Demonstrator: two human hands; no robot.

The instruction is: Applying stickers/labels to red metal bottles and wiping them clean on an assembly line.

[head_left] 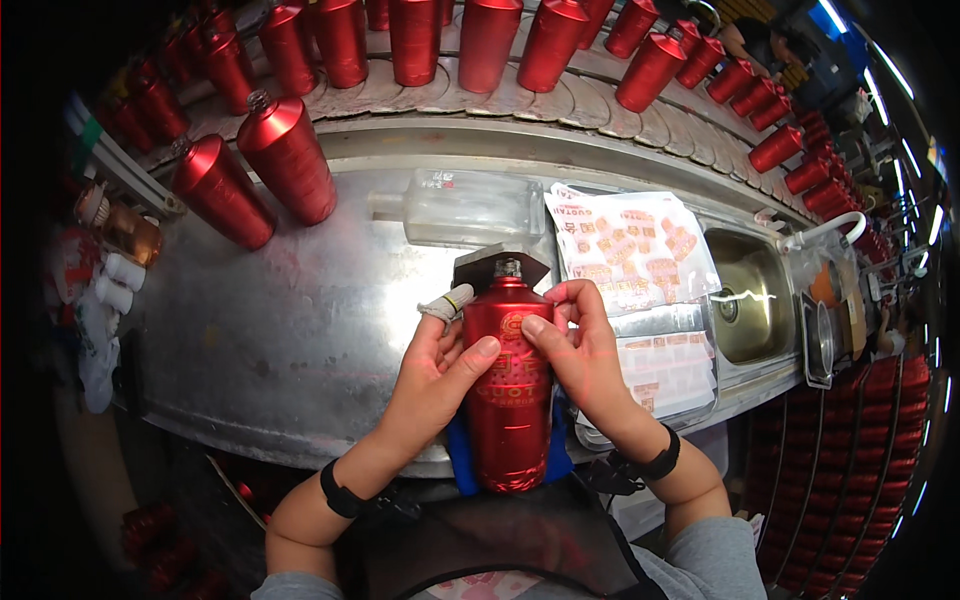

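A red metallic bottle (508,430) with gold print and a bare clear neck lies tilted at the table's front edge, its base toward me. My left hand (440,365) holds its left side, thumb pressed on the front; a grey wrap with a yellow band covers one fingertip. From the right, my right hand (585,345) grips the shoulder, its thumb on the upper print. Behind the bottle's neck is a dark angular support (530,268). Under the lower part shows a blue cloth (461,455). Sheets of red-and-gold transfers (632,245) lie just right of my right hand.
Two red bottles (287,160) stand on the metal table (250,350) at left. A clear glass bottle (475,208) lies behind my hands. A conveyor (600,105) with several red bottles curves along the back. At right are a sink (750,300) and a white faucet (835,228).
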